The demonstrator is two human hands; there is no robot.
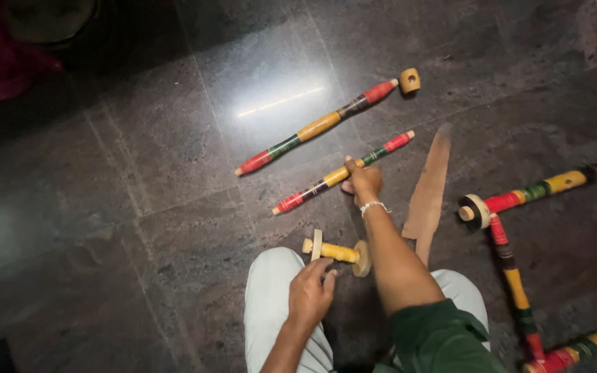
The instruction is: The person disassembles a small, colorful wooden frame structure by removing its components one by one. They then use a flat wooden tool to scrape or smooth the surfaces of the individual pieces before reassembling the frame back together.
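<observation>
My right hand (363,182) reaches forward and closes on the middle of a thin painted wooden rod (312,190) striped red, green and yellow, lying on the dark stone floor. My left hand (310,293) rests on my knee, fingertips touching a short yellow wooden spindle with discs (336,252). A thicker painted rod (316,128) lies further away, with a small round wooden knob (410,80) at its far end.
A flat brown wooden blade (428,193) lies right of my right arm. At the right, joined painted rods (513,276) form a frame corner with a round wooden joint (476,211). A dark red cloth (1,62) lies at the top left.
</observation>
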